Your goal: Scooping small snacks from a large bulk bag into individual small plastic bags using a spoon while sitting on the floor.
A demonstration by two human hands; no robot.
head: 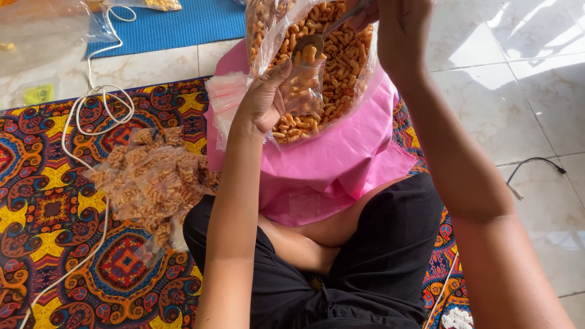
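Right grip [390,18], cut off above, holds spoon [317,39] over small bag [303,85].

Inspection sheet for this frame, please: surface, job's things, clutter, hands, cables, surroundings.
Surface: patterned mat on pale tiled floor.
Job's things: big clear bag of orange snack curls on pink plastic; small clear bag; metal spoon, loaded.
Clutter: pile of filled small bags; stack of clear bags.
Hands: left hand holds the small bag open; right hand has its grip on the spoon.
Cables: white cord looped on the mat; dark cable on the tiles.
Surroundings: blue mat.
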